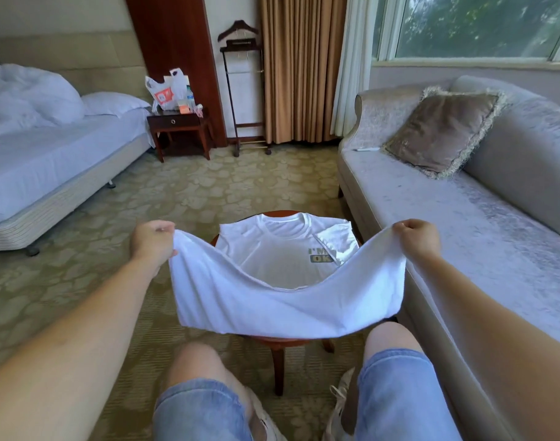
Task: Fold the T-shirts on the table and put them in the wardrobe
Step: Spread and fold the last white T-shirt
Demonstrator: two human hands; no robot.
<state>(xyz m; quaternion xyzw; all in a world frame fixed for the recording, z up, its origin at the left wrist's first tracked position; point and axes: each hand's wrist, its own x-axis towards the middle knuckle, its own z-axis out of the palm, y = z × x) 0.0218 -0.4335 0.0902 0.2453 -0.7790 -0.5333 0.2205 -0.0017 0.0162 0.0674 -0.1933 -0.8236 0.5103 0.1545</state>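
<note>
Item one, lower centre of your frame: worktop (277, 343), small, round, dark reddish wood, standing on the patterned carpet floor (189, 192). Only slivers of its rim show.

Item two, lying directly on it: one white T-shirt (272, 249), front up, collar toward the upper edge, the frame-right sleeve folded in over a green-grey chest print. Its lower half is lifted clear of the worktop, toward you.

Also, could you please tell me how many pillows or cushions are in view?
2: a white pillow on the bed, and a fringed brown cushion on the sofa. The rumpled duvet may hide more.
</note>
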